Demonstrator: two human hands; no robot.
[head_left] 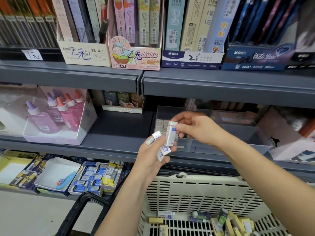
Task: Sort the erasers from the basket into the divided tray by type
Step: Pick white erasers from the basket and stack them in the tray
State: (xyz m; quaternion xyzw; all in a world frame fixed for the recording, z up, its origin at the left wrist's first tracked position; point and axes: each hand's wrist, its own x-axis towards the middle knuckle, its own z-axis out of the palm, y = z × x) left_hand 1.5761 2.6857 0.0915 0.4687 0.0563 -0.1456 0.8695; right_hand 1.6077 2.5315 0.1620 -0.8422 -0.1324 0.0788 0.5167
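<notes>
Eraser (171,133) upright (long axis vertical), right hand (199,128) pinching.

Left grip (151,156) holds small white blue-printed erasers (164,151); right grip (196,128) pinches another white eraser (171,135) before the clear plastic tray (230,132).

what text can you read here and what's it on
"1元": white tag.
"2B 0.7": cream box.
"Labubu", "2B 0.7": pink box.
"M&G", "36118": white and navy box.
"840X1": dark blue box.
Blue print on the eraser pinched by the right hand and the erasers held in the left hand: too blurred.
Labels in the basket: too small.
</notes>
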